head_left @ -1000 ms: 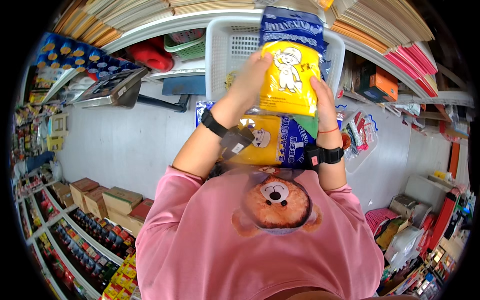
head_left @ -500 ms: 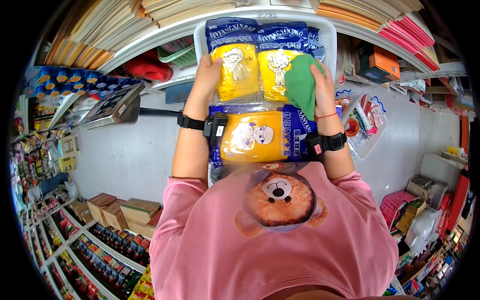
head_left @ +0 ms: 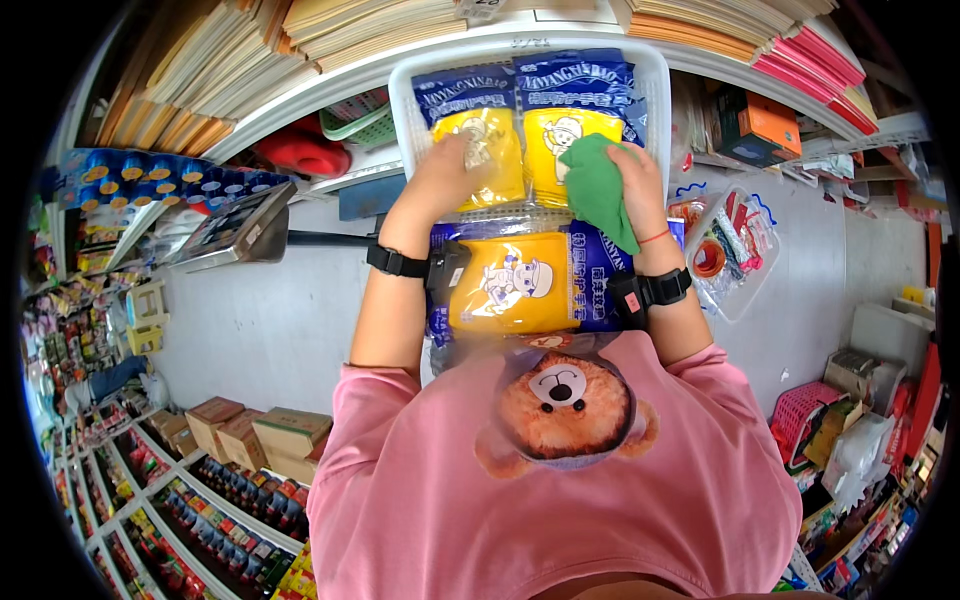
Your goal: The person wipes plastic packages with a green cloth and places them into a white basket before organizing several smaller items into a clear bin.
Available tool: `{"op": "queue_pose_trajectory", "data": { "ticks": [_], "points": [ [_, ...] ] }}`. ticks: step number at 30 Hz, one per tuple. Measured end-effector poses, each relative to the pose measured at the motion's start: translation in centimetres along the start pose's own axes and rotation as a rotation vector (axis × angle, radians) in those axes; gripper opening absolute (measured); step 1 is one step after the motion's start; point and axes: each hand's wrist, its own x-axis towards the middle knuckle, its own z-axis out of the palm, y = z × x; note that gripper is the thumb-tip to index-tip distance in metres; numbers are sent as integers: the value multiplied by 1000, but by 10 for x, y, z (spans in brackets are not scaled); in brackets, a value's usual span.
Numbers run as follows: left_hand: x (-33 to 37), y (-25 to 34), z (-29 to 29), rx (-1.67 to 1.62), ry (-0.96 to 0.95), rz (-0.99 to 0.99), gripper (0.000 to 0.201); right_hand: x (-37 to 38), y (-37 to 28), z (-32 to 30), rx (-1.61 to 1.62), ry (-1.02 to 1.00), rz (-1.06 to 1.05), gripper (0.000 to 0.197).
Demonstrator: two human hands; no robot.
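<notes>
L hand is on the L yellow/blue pkg, fingers blurred, can't tell if gripping. R hand pinches a green cloth in front of the R pkg. Both pkgs side by side in white basket. 3rd pkg, same colours, lies nearer the body, btwn forearms. Further out: clear tub w/ small items on R, paper stacks beyond basket.
</notes>
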Motion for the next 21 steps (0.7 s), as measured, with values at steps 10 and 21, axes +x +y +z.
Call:
{"op": "queue_pose_trajectory", "data": {
  "ticks": [10, 21],
  "points": [
    [-4, 22, 6, -402, -54, 170, 59, -11, -15, -3, 308, -66, -17, 25],
    [-7, 52, 22, -1027, -36, -7, 32, -16, -25, 16, 151, 200, -322, 46]
  ]
}}
